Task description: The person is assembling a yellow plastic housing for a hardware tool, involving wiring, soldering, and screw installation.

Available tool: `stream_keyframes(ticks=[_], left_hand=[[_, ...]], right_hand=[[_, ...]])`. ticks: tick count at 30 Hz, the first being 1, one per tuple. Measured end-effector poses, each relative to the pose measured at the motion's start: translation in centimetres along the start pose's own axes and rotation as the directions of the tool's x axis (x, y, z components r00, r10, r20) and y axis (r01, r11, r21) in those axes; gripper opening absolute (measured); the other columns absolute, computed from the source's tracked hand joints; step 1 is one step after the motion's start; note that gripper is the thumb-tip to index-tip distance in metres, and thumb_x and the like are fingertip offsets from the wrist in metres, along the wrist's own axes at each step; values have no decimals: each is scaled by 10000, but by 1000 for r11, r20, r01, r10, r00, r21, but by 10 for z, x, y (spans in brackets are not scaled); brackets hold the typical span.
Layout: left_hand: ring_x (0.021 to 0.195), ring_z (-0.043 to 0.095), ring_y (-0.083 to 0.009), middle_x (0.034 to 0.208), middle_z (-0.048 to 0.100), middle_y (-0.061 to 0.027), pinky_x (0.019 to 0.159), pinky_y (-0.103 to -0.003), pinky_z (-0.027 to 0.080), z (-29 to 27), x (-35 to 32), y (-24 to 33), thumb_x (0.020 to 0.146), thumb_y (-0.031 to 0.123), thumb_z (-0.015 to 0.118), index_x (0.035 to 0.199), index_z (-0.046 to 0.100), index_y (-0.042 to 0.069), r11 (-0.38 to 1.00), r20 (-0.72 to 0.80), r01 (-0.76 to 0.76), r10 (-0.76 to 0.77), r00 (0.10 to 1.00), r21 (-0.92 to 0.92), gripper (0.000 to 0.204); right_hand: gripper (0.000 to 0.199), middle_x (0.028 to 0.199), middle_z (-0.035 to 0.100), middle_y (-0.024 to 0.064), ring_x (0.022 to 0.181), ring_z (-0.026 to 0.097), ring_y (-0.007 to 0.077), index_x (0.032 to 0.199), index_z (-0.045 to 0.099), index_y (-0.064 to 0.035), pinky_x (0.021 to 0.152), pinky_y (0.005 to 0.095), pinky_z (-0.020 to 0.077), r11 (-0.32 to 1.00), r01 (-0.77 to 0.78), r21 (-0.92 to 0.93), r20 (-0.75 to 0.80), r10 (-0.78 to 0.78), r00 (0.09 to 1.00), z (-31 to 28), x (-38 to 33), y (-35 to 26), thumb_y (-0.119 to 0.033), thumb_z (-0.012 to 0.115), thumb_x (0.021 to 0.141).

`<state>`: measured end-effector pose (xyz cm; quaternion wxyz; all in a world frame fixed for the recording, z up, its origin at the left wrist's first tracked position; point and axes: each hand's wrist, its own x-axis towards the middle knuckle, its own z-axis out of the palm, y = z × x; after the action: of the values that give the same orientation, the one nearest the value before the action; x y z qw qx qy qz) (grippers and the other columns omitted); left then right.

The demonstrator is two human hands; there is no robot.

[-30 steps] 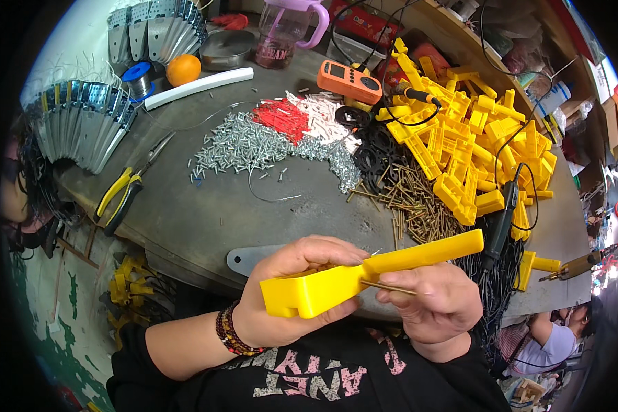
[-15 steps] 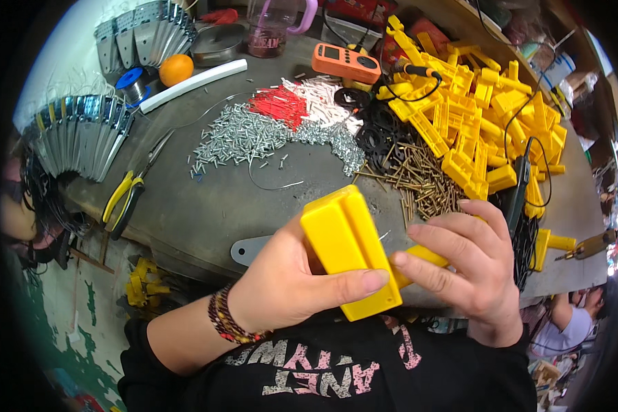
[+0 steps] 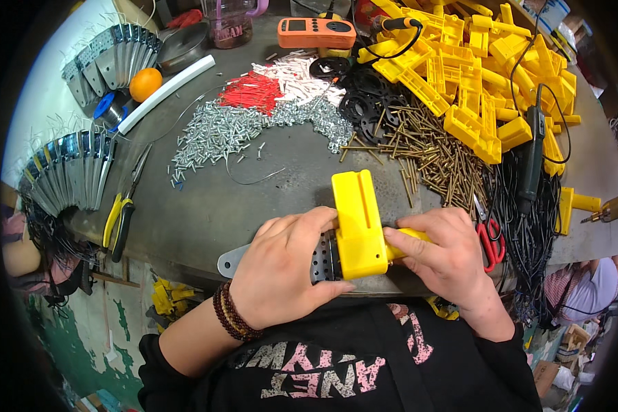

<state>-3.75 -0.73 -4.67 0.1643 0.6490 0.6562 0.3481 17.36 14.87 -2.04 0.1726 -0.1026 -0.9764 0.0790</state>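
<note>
A yellow plastic tool housing with a grooved top is held in front of my chest, above the table's near edge. A perforated metal blade meets its left side, and a rounded grey metal end with a hole pokes out beyond my wrist side. My left hand closes over the blade, its thumb and fingertips at the housing's left edge. The middle of the blade is hidden under that hand. My right hand grips the housing's yellow handle, thumb and index finger near where it joins.
Silver screws, red sleeves, white sleeves, and long brass screws lie in heaps. Yellow housings pile up at the far right. Pliers lie left; red-handled scissors and black cables lie right.
The housing has turned more upright and moved slightly away from me. My left hand has shifted from the housing's side onto the metal blade, now against it. My right fingers have closed around the handle.
</note>
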Motion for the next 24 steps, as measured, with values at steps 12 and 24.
stream_keyframes(ticks=[12,24], left_hand=[[1389,242,-495,1484,314,-249,1095,-577,277,16,27,30,604,334,859,1044,614,93,960,35,-76,70,997,268,558],[1369,252,-539,1460,317,-278,1074,-590,313,17,23,26,633,296,834,983,591,50,974,7,-135,136,991,181,492]], right_hand=[[500,1203,595,167,1170,541,365,1214,619,-76,987,437,433,995,-62,81,-41,66,997,-50,-11,66,-151,764,741],[638,972,622,61,837,620,224,1373,463,-105,787,330,517,701,-523,485,-574,706,415,-112,-85,178,-146,734,797]])
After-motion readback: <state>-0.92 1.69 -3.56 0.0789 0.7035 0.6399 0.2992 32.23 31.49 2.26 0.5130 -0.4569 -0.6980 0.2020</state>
